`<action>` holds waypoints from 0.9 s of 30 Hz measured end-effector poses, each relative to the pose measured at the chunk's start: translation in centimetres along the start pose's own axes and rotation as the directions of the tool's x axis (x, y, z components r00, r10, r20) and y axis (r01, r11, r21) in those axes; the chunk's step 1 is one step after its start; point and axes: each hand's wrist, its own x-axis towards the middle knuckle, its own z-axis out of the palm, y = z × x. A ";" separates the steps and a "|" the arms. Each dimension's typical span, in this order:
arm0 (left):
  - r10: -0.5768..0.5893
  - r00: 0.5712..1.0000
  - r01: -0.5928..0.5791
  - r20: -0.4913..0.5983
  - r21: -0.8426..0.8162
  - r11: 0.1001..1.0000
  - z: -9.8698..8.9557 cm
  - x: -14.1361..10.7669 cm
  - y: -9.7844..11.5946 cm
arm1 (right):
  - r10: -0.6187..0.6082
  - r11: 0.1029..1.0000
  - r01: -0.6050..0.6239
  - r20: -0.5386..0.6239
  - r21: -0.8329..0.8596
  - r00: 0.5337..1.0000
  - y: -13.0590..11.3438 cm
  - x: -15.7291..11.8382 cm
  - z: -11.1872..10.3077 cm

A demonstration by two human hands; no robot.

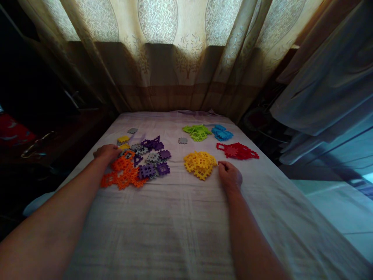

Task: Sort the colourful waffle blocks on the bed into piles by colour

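My left hand is at the left edge of a mixed pile, its fingertips by a yellow piece; what it grips, if anything, is hidden. Orange pieces, purple pieces and grey pieces make up that pile. Just right of the yellow pile, my right hand rests with its fingers curled together, and I cannot make out anything in them. Behind it lie red pieces, with green pieces and blue pieces farther back.
A pale cloth covers the table. Single grey pieces lie at the back left and near the middle. Patterned curtains hang behind, and light fabric hangs at the right.
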 end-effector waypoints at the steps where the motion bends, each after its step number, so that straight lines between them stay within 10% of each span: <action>1: -0.004 1.000 0.004 0.006 0.003 1.000 0.0 0.3 0.0 | 0.002 1.000 -0.002 0.002 0.000 1.000 0.0 0.0 0.0; 18: -0.103 0.971 0.024 -0.215 -0.340 0.940 -2.3 -2.2 1.0 | 0.008 1.000 -0.008 0.014 0.017 1.000 -0.3 -0.1 -0.1; 27: 0.493 0.802 -0.594 -0.337 -0.358 0.721 -0.7 -11.5 12.3 | 0.010 1.000 -0.010 0.031 0.001 0.999 -0.4 -0.2 -0.1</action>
